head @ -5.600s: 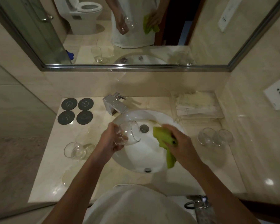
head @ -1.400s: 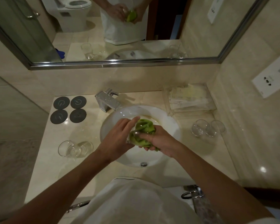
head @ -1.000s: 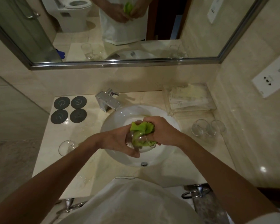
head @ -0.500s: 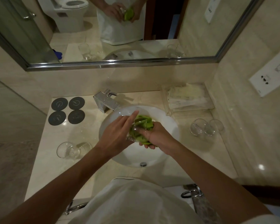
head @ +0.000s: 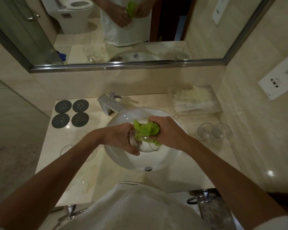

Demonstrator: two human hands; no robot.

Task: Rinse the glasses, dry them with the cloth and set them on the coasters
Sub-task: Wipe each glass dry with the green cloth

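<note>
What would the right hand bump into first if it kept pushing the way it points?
Probably the glass: the right hand presses the green cloth into it, and the left hand grips it.

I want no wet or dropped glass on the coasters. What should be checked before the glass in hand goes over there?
1. Left hand grips the glass: ok.
2. Right hand holds the cloth in the glass: ok.
3. Glass dry: cannot tell.
4. Four coasters bare: ok.
5. Path left of the sink free: not ok, a glass shows beside the left forearm.
</note>
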